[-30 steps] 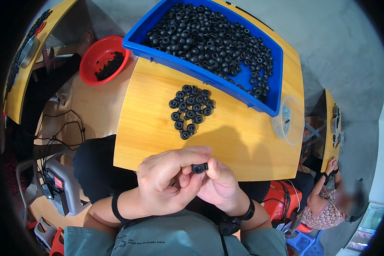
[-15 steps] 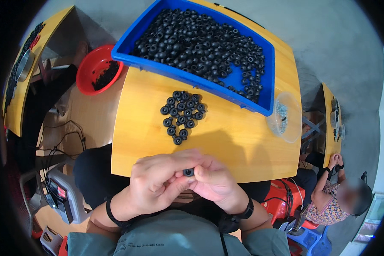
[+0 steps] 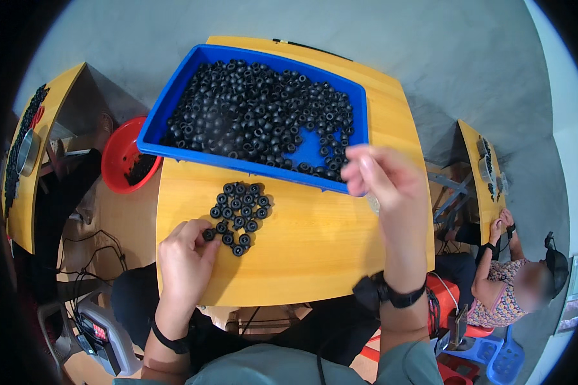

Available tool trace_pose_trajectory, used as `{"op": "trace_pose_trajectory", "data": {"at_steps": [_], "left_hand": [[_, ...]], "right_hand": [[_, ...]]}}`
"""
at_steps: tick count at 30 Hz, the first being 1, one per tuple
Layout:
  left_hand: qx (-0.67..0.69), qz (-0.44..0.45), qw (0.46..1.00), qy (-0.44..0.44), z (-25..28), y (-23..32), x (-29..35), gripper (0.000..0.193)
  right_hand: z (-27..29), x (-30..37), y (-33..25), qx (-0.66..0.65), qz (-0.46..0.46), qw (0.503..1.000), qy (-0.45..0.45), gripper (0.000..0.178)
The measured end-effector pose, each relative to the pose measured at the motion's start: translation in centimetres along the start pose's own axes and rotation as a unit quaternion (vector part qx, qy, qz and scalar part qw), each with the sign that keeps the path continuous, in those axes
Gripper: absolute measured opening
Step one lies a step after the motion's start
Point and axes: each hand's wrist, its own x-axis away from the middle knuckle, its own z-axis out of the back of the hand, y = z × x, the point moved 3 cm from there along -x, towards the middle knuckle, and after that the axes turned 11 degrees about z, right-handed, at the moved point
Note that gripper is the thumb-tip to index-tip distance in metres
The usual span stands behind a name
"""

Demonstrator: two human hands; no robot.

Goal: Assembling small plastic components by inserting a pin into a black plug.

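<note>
My left hand (image 3: pixel 186 256) is at the left edge of a group of black round plastic pieces (image 3: pixel 239 204) on the yellow table. Its thumb and forefinger close on one small black round piece (image 3: pixel 209 234) at tabletop level. My right hand (image 3: pixel 385 173) is raised near the right front corner of the blue bin (image 3: pixel 250 168), which holds a heap of loose black pieces (image 3: pixel 237 109). Motion smears its fingers, so whether they hold anything is unclear. Below it, the clear tub (image 3: pixel 374 204) is mostly hidden by that hand and wrist.
A red basin (image 3: pixel 112 160) with black bits stands to the left of the yellow table (image 3: pixel 315 256). Side tables (image 3: pixel 61 106) flank both sides. At the right, a co-worker (image 3: pixel 504 282) sits at another table (image 3: pixel 478 160). Cables (image 3: pixel 96 244) hang at lower left.
My hands have parted from around a black piece. The left went to the group on the table with a piece; the right moved up and right towards the clear tub. The view has shifted.
</note>
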Motion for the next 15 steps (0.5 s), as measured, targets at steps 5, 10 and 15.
{"op": "trace_pose_trajectory", "data": {"at_steps": [5, 10, 15], "left_hand": [[0.037, 0.021, 0.999, -0.034, -0.2, 1.3, -0.1, 0.030], [0.047, 0.027, 0.998, -0.039, 0.1, 1.0, 0.0, 0.028], [0.088, -0.015, 0.996, -0.010, 0.7, 1.3, 0.2, 0.023]], "right_hand": [[0.1, -5.6, 5.9, 0.294, -0.029, 0.949, -0.108, 0.015], [-2.0, -7.6, 8.6, 0.462, 0.007, 0.875, -0.144, 0.024], [-2.3, -8.4, 9.1, 0.546, 0.055, 0.818, -0.173, 0.030]]}}
